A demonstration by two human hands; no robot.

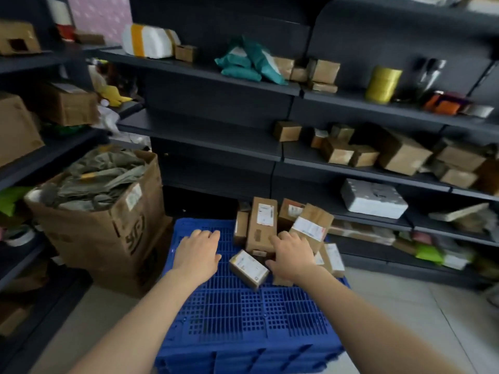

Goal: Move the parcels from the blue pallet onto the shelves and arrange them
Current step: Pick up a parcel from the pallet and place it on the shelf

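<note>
While left hand (198,252) hovers empty, fingers (213,235) relaxed, right hand (291,255) spreads fingers over parcels (262,220).

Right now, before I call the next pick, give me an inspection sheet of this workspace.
Surface: blue pallet on a pale floor, its near half bare.
Job's things: brown cardboard parcels heaped at the pallet's far right; one small parcel lies nearer, in front of the heap.
Clutter: large open carton stuffed with grey bags, left of the pallet.
Hands: left hand open over the pallet, holding nothing; right hand open at the heap, contact unclear.
Cables: nothing seen.
Surroundings: dark shelves holding boxes, teal mailers, a yellow roll, a white foam box.
</note>
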